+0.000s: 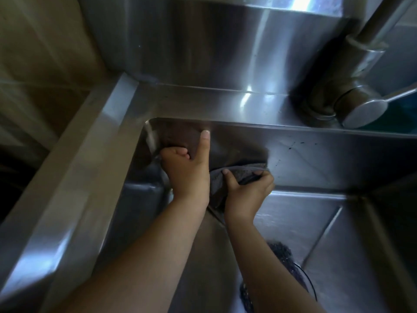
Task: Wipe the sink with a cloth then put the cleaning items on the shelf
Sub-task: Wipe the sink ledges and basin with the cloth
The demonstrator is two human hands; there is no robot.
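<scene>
Sink [94,154] back corner, cramped: right grip [246,188] clutches cloth [243,171]; left grip [187,170] seemingly clutches it too.

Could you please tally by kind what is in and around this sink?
Hands: 2, left hand and right hand
Cloth: 1
Sink: 1
Faucet: 1
Drain: 1
Total: 6
</scene>
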